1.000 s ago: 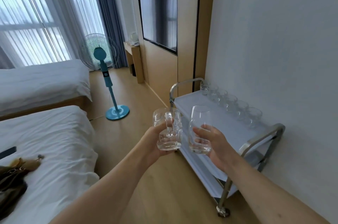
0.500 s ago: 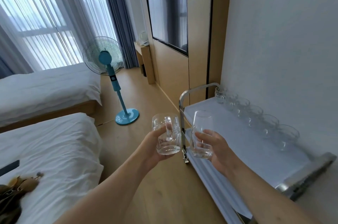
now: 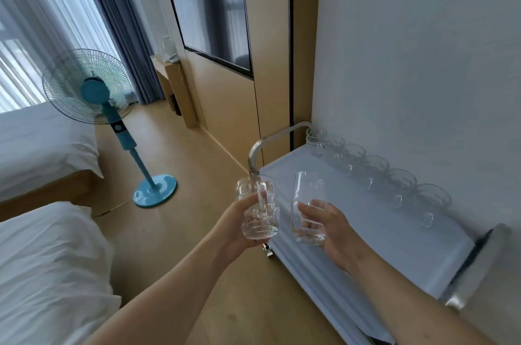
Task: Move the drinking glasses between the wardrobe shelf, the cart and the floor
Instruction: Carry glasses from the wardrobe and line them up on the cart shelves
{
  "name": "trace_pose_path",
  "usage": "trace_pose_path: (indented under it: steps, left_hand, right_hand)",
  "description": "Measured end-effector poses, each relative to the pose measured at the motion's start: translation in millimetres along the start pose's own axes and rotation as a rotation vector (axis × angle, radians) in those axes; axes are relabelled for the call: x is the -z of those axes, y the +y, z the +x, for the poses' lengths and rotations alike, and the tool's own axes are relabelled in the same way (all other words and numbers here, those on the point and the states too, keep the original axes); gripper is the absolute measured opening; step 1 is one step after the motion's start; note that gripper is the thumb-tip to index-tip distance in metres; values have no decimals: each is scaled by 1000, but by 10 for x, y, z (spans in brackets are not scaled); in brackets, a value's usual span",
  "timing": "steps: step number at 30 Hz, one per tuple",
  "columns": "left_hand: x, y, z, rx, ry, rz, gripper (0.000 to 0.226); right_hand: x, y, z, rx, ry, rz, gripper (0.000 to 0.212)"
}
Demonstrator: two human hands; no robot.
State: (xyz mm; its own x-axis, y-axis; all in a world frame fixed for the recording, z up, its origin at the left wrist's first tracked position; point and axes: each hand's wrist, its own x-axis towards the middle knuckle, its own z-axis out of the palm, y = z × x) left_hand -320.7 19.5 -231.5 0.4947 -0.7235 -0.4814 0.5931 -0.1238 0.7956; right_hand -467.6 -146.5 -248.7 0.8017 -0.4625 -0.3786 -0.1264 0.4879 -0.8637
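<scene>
My left hand (image 3: 235, 225) grips a clear handled glass mug (image 3: 260, 208), upright, above the floor just left of the cart's near corner. My right hand (image 3: 328, 225) grips a smooth tall tumbler (image 3: 306, 205), upright, over the cart's white top shelf (image 3: 375, 234). Both glasses look empty and sit a few centimetres apart. A row of several clear glasses (image 3: 375, 172) stands along the cart's far edge against the white wall.
The cart has a metal handle (image 3: 272, 141) at its far end and another (image 3: 476, 268) at the near end. A blue standing fan (image 3: 112, 124) is on the wooden floor. Two white beds (image 3: 48, 265) lie left. A wood panel with a dark screen (image 3: 210, 6) is ahead.
I have come closer to the cart and the view has tilted down. Both hands, still holding their glasses, now hang at the cart's left edge.
</scene>
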Motion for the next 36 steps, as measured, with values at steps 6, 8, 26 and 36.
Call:
trace_pose_path:
  steps: [6, 8, 26, 36]
  left_hand:
    - [346, 396, 535, 60, -132, 51, 41]
    - [471, 539, 696, 72, -187, 66, 43]
    - [1089, 828, 1702, 243, -260, 126, 77]
    - [874, 1116, 2563, 264, -187, 185, 85]
  right_hand:
    - [-246, -11, 356, 20, 113, 61, 70]
    - [-346, -25, 495, 34, 168, 69, 78]
    - [-711, 344, 1220, -61, 478, 154, 77]
    - [-303, 6, 2133, -34, 452, 170, 67]
